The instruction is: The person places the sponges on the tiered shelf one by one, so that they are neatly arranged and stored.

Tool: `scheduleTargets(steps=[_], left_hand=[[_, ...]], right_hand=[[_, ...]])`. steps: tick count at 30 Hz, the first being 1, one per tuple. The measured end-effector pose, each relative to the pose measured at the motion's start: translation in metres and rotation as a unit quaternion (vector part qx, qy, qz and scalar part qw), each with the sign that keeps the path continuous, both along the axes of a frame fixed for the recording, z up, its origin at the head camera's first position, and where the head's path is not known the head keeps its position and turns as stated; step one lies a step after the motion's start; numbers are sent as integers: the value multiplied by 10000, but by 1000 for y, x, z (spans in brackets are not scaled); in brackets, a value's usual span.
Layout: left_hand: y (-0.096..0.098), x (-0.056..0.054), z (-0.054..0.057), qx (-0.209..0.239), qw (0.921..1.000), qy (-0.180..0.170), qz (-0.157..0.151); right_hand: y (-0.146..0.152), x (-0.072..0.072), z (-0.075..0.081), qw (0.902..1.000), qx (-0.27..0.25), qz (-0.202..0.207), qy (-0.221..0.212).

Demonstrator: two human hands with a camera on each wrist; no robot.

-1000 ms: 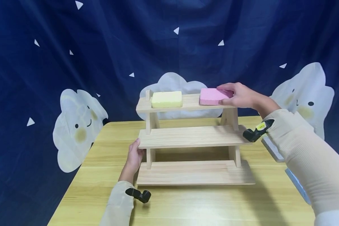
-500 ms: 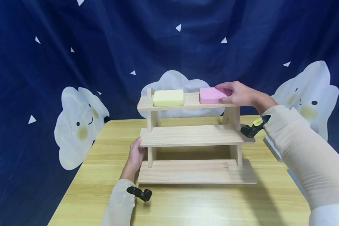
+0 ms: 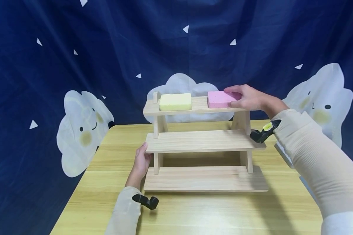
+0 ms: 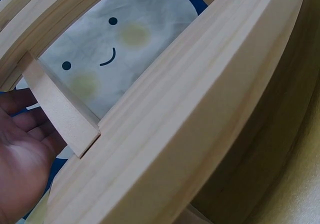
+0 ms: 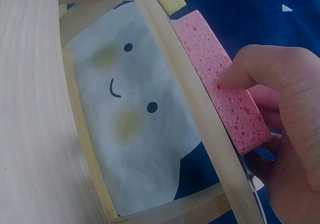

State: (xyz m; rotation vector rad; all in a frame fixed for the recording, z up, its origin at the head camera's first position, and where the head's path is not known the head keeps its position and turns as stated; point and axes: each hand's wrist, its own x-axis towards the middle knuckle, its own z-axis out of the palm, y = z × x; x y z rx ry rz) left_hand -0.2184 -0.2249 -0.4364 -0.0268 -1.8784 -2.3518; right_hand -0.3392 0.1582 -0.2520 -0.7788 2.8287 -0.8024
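Observation:
A three-tier wooden display shelf (image 3: pixel 200 141) stands on the table. My right hand (image 3: pixel 250 98) pinches a pink sponge (image 3: pixel 219 100) at the right end of the top tier. In the right wrist view the thumb presses the sponge's porous side (image 5: pixel 220 79), with the fingers behind it. The sponge lies flat on the board. A yellow sponge (image 3: pixel 175 102) rests on the same tier towards the left, apart from the pink one. My left hand (image 3: pixel 140 161) grips the left end of the middle tier. In the left wrist view its fingers reach behind an upright (image 4: pixel 62 109).
Grey and blue blocks, the grey one (image 3: pixel 283 155) farther back, lie on the wooden table (image 3: pixel 106 182) at the right, partly hidden by my right sleeve (image 3: pixel 311 160). A dark blue curtain (image 3: pixel 120 49) with cloud shapes hangs behind the table.
The head view has shifted slightly. Both hands keep their places: the left at the shelf's end, the right on the pink sponge.

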Motion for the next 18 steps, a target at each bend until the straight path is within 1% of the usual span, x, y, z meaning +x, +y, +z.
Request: scheduleTargets(steps=[6,11,14,18], left_hand=[[0,0,-1,35,10000,1,22],[0,0,-2,-1,10000,24,19],[0,0,-2,-37,10000,42,35],[0,1,-2,-63,9999,68,71]], right_hand=[[1,2,1,9999,59,99,55],[4,4,1,9999,102,74,71],[8,6,2,9998,18,-10,176],[14,10,1,9990,-287,-98,339]])
